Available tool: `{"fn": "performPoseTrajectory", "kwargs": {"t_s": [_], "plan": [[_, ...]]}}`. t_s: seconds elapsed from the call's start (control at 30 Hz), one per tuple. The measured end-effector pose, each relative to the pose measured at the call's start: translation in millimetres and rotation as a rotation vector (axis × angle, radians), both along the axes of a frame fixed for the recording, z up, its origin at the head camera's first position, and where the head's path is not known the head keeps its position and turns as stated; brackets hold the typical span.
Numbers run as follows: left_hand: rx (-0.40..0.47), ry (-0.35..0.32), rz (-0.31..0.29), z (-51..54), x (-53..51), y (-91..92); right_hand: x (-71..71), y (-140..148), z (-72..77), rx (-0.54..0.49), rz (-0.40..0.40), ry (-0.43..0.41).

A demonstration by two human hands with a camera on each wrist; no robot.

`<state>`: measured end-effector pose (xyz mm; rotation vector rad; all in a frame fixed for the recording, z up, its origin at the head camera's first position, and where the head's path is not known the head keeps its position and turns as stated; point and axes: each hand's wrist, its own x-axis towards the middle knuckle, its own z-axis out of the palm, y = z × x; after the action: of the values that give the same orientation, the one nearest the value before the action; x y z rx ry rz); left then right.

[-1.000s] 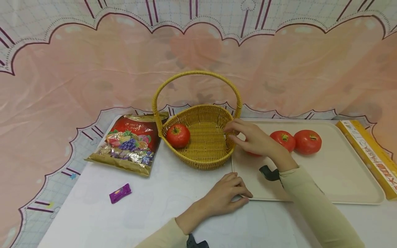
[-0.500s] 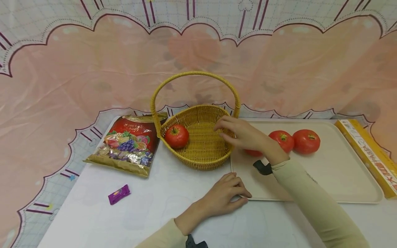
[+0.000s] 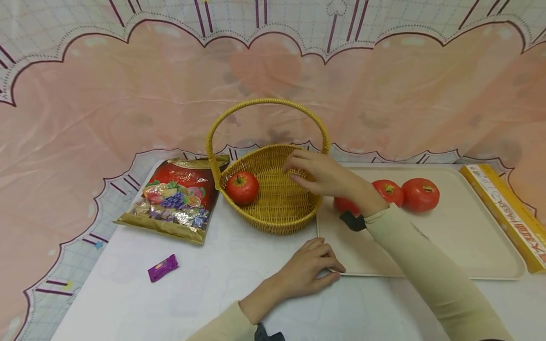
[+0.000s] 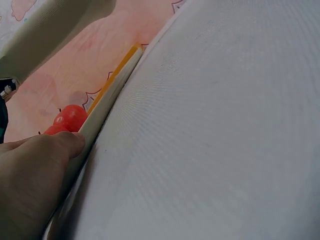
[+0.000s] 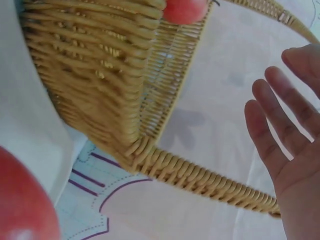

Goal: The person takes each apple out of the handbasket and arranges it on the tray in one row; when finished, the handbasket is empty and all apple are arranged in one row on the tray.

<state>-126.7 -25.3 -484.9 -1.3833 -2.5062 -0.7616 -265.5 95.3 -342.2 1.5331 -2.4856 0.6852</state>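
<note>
My right hand [image 3: 324, 175] hovers over the right side of a yellow wicker basket [image 3: 277, 225], holding nothing. Its fingers [image 5: 260, 125] are spread and gently bent beside the basket handle [image 5: 215, 182] in the right wrist view. One red round fruit [image 3: 242, 188] sits in the basket's left end. On the beige tray [image 3: 460, 246] lie two more red fruits [image 3: 421, 194], with a third [image 3: 346, 206] partly hidden behind my right wrist. My left hand [image 3: 309, 265] rests at the tray's front left corner, fingers loosely bent and touching its edge.
Left of the basket lies a bag of mixed fruit candy [image 3: 177, 199]. A purple wrapped candy [image 3: 163, 268] is on the white table [image 3: 204, 289] in front of it. A long yellow pasta box [image 3: 507, 218] lies along the tray's right side. A patterned cloth [image 3: 170, 94] hangs behind.
My right hand has moved left and slightly up, from the basket's right rim to over its inside. The left hand, basket and fruits stay where they were.
</note>
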Motion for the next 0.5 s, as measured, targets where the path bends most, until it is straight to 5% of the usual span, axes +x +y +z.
{"fn": "performPoseTrajectory", "kwargs": {"t_s": [0.5], "plan": [[0.011, 0.001, -0.008, 0.4, 0.0, -1.3, -7.4, -28, 11.8, 0.142, 0.017, -0.029]]}}
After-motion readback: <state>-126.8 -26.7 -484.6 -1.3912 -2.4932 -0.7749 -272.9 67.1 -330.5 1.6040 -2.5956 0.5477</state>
